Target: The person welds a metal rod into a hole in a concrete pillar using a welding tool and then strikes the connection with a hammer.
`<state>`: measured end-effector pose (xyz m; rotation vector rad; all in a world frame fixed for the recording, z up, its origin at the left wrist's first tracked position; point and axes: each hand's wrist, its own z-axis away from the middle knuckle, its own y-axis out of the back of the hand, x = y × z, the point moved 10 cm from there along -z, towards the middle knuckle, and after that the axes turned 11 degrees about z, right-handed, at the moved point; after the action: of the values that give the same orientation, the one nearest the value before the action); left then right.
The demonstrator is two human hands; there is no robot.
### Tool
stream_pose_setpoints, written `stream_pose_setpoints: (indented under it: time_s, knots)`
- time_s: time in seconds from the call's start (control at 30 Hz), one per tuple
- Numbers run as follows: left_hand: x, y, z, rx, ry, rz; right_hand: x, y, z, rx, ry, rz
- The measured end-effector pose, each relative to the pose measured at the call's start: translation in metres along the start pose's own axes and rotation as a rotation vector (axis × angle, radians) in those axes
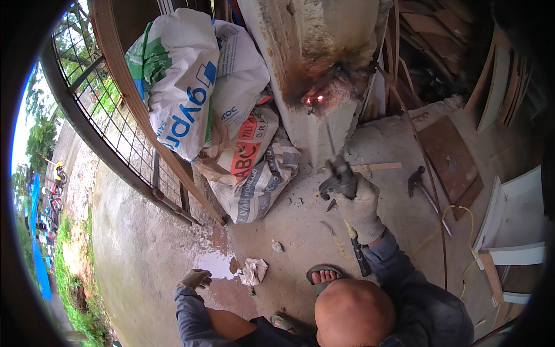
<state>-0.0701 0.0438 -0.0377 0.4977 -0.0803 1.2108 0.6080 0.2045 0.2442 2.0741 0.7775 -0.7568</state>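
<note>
Dark tool (pixel 341 178) up in front of the concrete pillar (pixel 332 130), and we see the gloved right hand (pixel 358 203) wrapped firmly around it! A thin rod (pixel 330 137) runs up from the tool, its tip close to a red-hot spot (pixel 315 100) on the pillar; we cannot tell whether the two touch. Brown and black scorching spreads around that glow. Below the right glove, a black handle-shaped piece (pixel 363 261) slants down beside the sleeve, and we cannot tell whether it belongs to the tool.

Over on the left, the gloved left hand (pixel 195 279) hangs well away from the pillar, near a puddle (pixel 217 264) and a crumpled piece of paper (pixel 253 271). Its fingers bend, but we cannot tell from this angle whether they are spread or pressed together.

Between the arms we spot a bare knee (pixel 355 309), with a sandalled foot (pixel 325 275) just ahead of it on the floor (pixel 300 237). Plump sacks (pixel 185 75) pile up left of the pillar, beside a wire-mesh gate (pixel 124 133). And on the right side, what a spread: a wood strip (pixel 378 166) lies near the right hand, a hammer (pixel 425 188) farther out, then a brown board (pixel 448 153) and a yellow cord (pixel 472 222)!
</note>
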Motion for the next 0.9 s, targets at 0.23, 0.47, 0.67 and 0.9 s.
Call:
stream_pose_setpoints:
  time_s: [0.23,0.47,0.67,0.9]
  knots:
    - [0.006,-0.003,0.001,0.002,-0.043,0.006,0.005,0.002,-0.008,0.043,0.094,0.138]
    - [0.007,0.001,0.006,0.017,-0.07,0.002,0.004,-0.011,-0.014,0.04,0.14,0.118]
    - [0.01,-0.002,0.011,0.024,-0.038,0.034,0.013,-0.019,-0.013,-0.002,0.118,0.148]
    - [0.011,-0.008,0.016,0.066,0.028,0.013,0.03,-0.037,-0.01,-0.043,0.074,-0.302]
